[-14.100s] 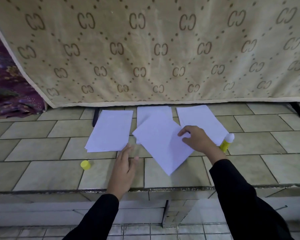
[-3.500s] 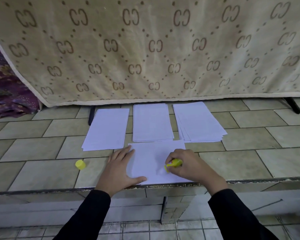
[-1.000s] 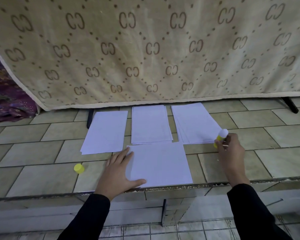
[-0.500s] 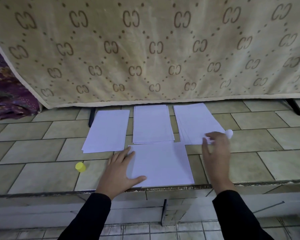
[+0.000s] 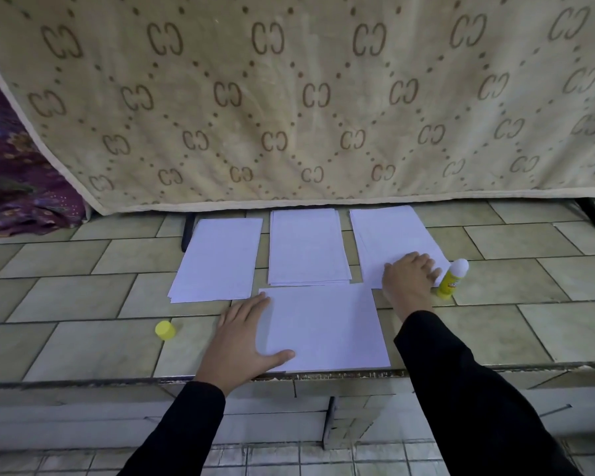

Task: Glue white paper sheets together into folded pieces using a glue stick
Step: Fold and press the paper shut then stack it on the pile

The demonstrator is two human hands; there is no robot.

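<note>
Your left hand [image 5: 241,341] lies flat with its fingers spread, the thumb pressing on the near left corner of the single white sheet [image 5: 327,328] and the fingers running up its left edge. That sheet lies just to the right of this hand at the front edge of the tiled ledge [image 5: 83,345], its long axis running side to side across you. Your right hand [image 5: 407,280] rests palm down on the near right corner of the right paper stack [image 5: 389,235], fingers close together and lightly bent, holding nothing. Just right of its fingertips the glue stick [image 5: 452,280] stands upright, uncapped, white tip pointing up. Its yellow cap [image 5: 165,330] sits left of your left hand. Beyond that hand, the left stack [image 5: 217,259] and the middle stack [image 5: 308,247] point lengthwise away from you
</note>
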